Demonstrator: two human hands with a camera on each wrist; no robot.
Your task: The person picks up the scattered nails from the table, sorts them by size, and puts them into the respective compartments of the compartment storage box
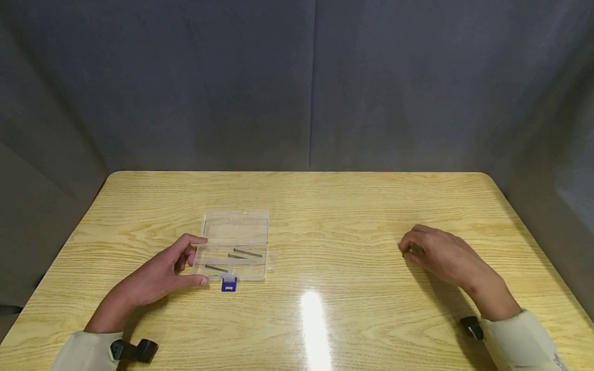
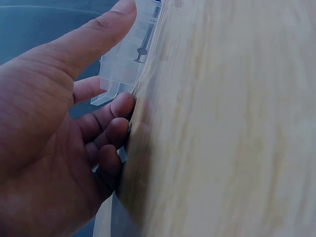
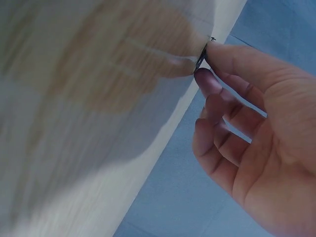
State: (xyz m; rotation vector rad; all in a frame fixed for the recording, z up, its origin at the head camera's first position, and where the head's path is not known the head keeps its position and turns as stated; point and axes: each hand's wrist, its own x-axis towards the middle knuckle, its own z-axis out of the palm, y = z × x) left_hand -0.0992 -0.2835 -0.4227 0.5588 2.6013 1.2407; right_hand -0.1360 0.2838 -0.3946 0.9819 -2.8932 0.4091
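My left hand [image 1: 160, 273] grips the left end of a clear plastic compartment box [image 1: 265, 270], its thumb at the near corner and its index finger by the hinge. The box lies on the table with its lid [image 1: 235, 225] folded back and a blue latch [image 1: 229, 284] at the front. Inside are several long metal screws [image 1: 216, 268], one of them also seen through the wall in the left wrist view [image 2: 142, 51]. Far to the right, my right hand [image 1: 441, 253] pinches a thin dark screw [image 3: 201, 58] between thumb and fingertip, close over the table; the fingers hide much of it.
The wood-grain table [image 1: 343, 221] reaches to a dark grey cloth partition [image 1: 232, 93] at the back and sides. A bright light reflection [image 1: 315, 330] falls on its front middle. A black wrist camera [image 1: 134, 350] sits on the left sleeve.
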